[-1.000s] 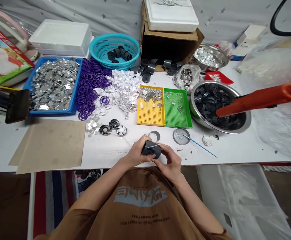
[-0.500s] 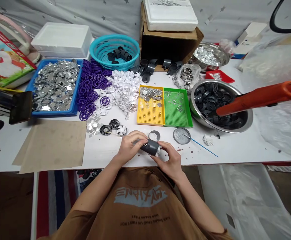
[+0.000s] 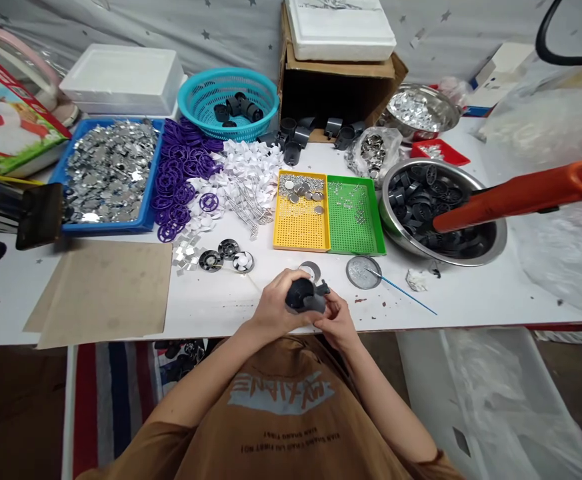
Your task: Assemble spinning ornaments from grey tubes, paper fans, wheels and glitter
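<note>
Over the table's front edge, my left hand (image 3: pixel 275 303) is wrapped round a dark grey plastic housing (image 3: pixel 307 297), whose round opening faces up and toward the left. My right hand (image 3: pixel 338 321) grips the same housing at its lower right side, fingers bent. Just behind the hands lies a grey ring with a white inside (image 3: pixel 311 270), partly hidden. To the right is a shallow round dish (image 3: pixel 361 273) with clear material and a blue thin stick (image 3: pixel 405 293) resting on its rim. Several black round parts (image 3: pixel 229 249) lie to the left, one with a white fan.
Yellow tray (image 3: pixel 301 230) and green tray (image 3: pixel 355 230) stand behind the hands. An orange-red bar (image 3: pixel 521 197) reaches over a steel bowl (image 3: pixel 498 233) of black parts. Cardboard sheets (image 3: pixel 111 290), purple wheels (image 3: pixel 173 180) and a blue tray (image 3: pixel 105 228) are at left.
The housing has been turned from lying sideways to showing its open end. My left hand has shifted right and down round it; my right hand has moved slightly left and lower.
</note>
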A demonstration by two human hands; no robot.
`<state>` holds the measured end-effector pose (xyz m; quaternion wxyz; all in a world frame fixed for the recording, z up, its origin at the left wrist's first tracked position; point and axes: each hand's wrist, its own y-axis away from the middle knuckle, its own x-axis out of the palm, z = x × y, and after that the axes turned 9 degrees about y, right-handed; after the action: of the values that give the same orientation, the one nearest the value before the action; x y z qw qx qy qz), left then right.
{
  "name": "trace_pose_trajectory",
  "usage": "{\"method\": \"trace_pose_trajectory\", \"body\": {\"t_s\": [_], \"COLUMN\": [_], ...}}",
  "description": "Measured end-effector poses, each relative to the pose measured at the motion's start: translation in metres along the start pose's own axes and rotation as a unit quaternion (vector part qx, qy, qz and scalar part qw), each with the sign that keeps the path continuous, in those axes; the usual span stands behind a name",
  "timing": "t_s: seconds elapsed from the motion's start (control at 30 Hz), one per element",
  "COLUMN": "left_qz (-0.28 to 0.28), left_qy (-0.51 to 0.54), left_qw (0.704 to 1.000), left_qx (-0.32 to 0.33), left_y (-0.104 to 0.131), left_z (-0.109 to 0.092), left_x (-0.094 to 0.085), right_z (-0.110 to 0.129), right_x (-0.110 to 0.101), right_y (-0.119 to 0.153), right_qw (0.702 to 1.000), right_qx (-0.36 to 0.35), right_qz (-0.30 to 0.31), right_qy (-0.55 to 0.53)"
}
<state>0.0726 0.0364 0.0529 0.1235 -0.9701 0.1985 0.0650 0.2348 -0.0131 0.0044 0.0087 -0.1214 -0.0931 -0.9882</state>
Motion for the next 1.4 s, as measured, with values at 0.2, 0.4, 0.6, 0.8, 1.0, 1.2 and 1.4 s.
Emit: {"method": "trace_pose_trajectory", "body": {"t_s": [0.2, 0.4, 0.6, 0.8, 1.0, 1.2, 1.4], "left_qz": [0.042, 0.008, -0.047, -0.076, -0.078, -0.067, -0.043], "left_qy": [-0.048, -0.077, -0.081, -0.047, -0.034, -0.033, -0.031], "left_qw": [0.995, 0.992, 0.989, 0.990, 0.992, 0.992, 0.993], "left_qx": [0.079, 0.101, 0.112, 0.106, 0.093, 0.103, 0.107], "left_y": [-0.003, -0.003, -0.001, 0.003, 0.005, 0.005, 0.005], "left_z": [-0.011, -0.008, -0.002, 0.005, 0.007, 0.004, -0.002], "left_x": [0.002, 0.005, 0.012, 0.014, 0.013, 0.014, 0.016], "right_z": [-0.016, -0.026, -0.017, -0.015, -0.018, -0.019, -0.024], "right_x": [0.001, 0.005, 0.012, 0.013, 0.010, 0.007, 0.001], "right_y": [0.001, 0.006, 0.006, 0.006, 0.006, 0.004, 0.004], "right_qw": [0.992, 0.991, 0.991, 0.993, 0.994, 0.995, 0.995], "right_qx": [0.040, 0.042, 0.042, 0.025, 0.032, 0.038, 0.047], "right_qz": [0.013, -0.016, -0.019, -0.023, -0.029, -0.016, 0.005], "right_qy": [-0.117, -0.129, -0.125, -0.116, -0.100, -0.094, -0.087]}}
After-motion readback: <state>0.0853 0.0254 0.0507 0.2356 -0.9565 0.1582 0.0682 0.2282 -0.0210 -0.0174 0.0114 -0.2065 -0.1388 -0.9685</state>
